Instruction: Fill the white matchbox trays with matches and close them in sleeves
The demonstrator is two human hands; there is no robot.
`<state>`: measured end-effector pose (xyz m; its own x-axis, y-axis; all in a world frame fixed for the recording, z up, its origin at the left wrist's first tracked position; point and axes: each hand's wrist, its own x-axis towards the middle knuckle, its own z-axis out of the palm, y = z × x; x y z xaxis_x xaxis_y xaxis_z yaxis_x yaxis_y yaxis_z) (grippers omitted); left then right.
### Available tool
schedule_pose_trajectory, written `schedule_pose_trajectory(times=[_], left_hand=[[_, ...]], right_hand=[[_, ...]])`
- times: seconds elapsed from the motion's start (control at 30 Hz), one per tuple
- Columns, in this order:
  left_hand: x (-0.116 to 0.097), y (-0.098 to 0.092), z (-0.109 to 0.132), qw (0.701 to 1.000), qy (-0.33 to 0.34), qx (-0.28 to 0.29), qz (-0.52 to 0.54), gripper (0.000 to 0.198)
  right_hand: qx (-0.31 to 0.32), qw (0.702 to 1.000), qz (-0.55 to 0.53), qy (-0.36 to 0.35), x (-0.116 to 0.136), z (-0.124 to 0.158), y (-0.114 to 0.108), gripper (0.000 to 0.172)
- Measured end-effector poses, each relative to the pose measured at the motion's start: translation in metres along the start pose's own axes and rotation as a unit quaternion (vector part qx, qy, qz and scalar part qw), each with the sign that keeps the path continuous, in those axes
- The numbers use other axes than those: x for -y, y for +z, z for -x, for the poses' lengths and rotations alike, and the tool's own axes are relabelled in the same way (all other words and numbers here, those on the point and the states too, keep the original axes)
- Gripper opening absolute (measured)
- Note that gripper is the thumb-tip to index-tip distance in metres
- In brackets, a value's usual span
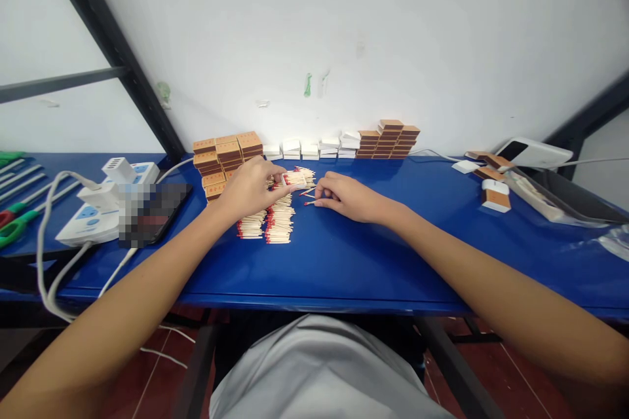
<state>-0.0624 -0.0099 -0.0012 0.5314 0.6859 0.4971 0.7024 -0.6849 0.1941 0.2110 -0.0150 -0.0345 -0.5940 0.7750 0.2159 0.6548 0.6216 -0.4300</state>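
Note:
My left hand [248,188] is closed on a small white matchbox tray [296,177] filled with red-tipped matches, held just above the blue table. My right hand [348,196] is to the right of the tray, thumb and fingers pinched on a match [310,202] whose red head points left. A few loose matches lie between the two hands. Under and in front of my left hand are two heaps of matches, the right heap [279,226] and the left heap [251,227], with their red heads to the left. My left hand partly hides the heaps.
Stacked brown matchboxes [228,149] stand behind my left hand, white trays [309,152] along the wall, and more matchboxes [388,143] to their right. A power strip [91,216], a phone [164,213] and cables are at left. A white device [533,152] is at right.

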Motion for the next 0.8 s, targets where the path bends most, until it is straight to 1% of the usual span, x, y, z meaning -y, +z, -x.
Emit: schedule_pose_trajectory(times=[0.1,0.23,0.33,0.4,0.5,0.63,0.7,0.8], left_hand=[[0.001,0.001,0.0,1.0,0.004,-0.002,-0.002,0.033],[0.002,0.002,0.001,1.0,0.012,-0.001,-0.004,0.035],[0.002,0.003,0.001,1.0,0.016,0.001,-0.004,0.034],[0.003,0.004,0.001,1.0,0.019,0.004,-0.001,0.035],[0.002,0.006,0.001,1.0,0.021,0.01,0.002,0.037],[-0.004,0.008,0.002,0.999,0.045,0.013,0.027,0.033],[-0.008,0.01,0.002,0.997,0.062,0.012,0.045,0.033],[-0.012,0.011,0.002,0.995,0.078,0.013,0.055,0.033]], right_hand=[[0.006,1.0,0.008,0.005,0.0,-0.001,0.001,0.007],[0.026,0.999,0.03,0.024,0.002,-0.002,0.001,0.011],[0.031,0.998,0.041,0.023,0.004,0.002,-0.003,0.014],[0.018,0.999,0.041,0.02,0.005,0.006,-0.007,0.015],[-0.021,0.999,0.031,0.013,0.008,0.01,-0.014,0.017],[-0.085,0.996,0.02,-0.021,0.015,0.008,-0.013,0.016],[-0.092,0.995,0.022,-0.03,0.018,0.005,-0.009,0.014],[-0.073,0.997,0.028,-0.027,0.021,0.004,-0.003,0.012]])
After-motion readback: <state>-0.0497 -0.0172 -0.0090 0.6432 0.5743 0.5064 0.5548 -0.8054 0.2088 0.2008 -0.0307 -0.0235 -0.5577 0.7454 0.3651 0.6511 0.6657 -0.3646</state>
